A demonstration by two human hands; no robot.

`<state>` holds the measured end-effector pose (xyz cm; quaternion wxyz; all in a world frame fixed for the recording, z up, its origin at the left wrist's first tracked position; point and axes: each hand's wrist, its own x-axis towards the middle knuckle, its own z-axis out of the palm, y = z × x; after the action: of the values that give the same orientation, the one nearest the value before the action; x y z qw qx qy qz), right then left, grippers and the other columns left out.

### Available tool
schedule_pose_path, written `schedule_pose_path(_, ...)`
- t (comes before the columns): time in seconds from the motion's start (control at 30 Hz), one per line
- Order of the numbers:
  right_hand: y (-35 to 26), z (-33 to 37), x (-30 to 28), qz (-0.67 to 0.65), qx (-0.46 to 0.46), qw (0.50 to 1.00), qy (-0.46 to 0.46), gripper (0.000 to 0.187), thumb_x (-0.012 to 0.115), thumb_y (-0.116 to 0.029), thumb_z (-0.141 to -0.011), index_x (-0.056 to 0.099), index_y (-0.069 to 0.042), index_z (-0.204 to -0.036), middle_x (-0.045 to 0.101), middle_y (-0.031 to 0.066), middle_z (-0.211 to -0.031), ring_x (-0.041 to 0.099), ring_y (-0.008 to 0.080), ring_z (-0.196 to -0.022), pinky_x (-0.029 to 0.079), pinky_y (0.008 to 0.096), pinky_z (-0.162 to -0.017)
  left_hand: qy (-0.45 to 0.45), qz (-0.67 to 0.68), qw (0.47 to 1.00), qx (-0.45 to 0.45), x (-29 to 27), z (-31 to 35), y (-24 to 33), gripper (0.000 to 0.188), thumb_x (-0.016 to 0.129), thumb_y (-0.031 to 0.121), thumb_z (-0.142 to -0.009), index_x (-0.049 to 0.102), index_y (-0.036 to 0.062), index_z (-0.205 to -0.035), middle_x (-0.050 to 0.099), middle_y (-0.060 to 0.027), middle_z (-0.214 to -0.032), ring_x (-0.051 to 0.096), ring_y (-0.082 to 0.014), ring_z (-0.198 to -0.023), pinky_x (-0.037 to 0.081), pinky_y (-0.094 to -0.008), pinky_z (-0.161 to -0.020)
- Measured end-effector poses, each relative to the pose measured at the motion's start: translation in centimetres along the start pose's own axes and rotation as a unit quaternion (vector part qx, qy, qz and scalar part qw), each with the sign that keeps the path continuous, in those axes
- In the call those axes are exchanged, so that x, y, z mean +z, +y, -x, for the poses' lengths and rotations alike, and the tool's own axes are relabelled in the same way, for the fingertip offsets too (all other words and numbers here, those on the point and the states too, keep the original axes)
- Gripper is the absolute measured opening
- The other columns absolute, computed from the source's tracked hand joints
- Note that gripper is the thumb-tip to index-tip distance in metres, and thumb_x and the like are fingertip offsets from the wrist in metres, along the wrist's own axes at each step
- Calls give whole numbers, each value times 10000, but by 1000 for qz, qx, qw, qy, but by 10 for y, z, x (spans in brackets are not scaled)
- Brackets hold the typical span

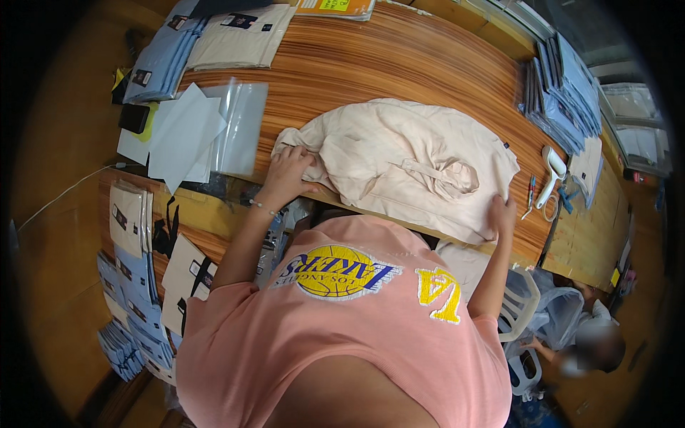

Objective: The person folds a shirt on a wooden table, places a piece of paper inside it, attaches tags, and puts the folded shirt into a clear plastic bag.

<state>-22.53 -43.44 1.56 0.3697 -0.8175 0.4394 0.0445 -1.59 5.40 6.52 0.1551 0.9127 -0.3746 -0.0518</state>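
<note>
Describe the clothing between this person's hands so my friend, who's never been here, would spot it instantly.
Start at the big wood-grain table and look to its near edge, between the left hand and right hand. There lies a pale cream shirt. Unlike the flat, folded cream garments at the far left, it is spread loosely and rumpled.

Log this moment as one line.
left hand: on pale garment, left end | right hand: at its lower right edge | nearby: white roller-like tool, clear plastic sleeve
</note>
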Motion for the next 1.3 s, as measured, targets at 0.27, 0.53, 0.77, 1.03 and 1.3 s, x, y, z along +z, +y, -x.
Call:
schedule_pose_path(0.27,-127,62,-32,-142,-116,979,-93,448,501,-44,-834,386,-20,-1266,540,110,-1128,502,159,-999,398,257,-844,-5,292,940,-174,-37,6,-38,177,575,166,-806,640,10,-859,636,-131,-780,601,-268,-692,462,-314,-644)
schedule_pose_path(0.53,-238,115,36,-320,-209,800,-462,579,565,-112,-828,304,-127,-1345,410,155,-1303,442,233,-1168,417,362,-867,119,230,949,-177,-63,-2,-80,176,607,151,-790,635,3,-879,633,-127,-843,604,-242,-774,447,-296,-692)
schedule_pose_path(0.77,-212,77,156,28,-495,860,-120,337,522,-96,-819,511,-88,-1155,600,117,-877,566,283,-871,449,368,-716,101,265,936,-207,-48,-2,-79,173,589,145,-815,625,-9,-885,634,-123,-836,607,-203,-783,450,-281,-708)
schedule_pose_path(1.03,-255,58,209,36,-445,887,-123,326,529,-89,-800,530,-105,-1126,605,117,-795,577,264,-721,435,364,-692,73,552,819,-138,-62,-26,-47,179,481,106,-893,541,-17,-1010,613,-72,-869,602,-124,-773,470,-236,-710)
schedule_pose_path(1.3,-194,71,96,-387,-255,842,-277,343,590,-52,-772,536,-83,-1109,595,-11,-844,574,137,-757,456,227,-654,-128,400,894,158,-15,-114,147,334,533,133,-858,487,-22,-1150,605,-80,-1007,569,-170,-937,447,-304,-834)
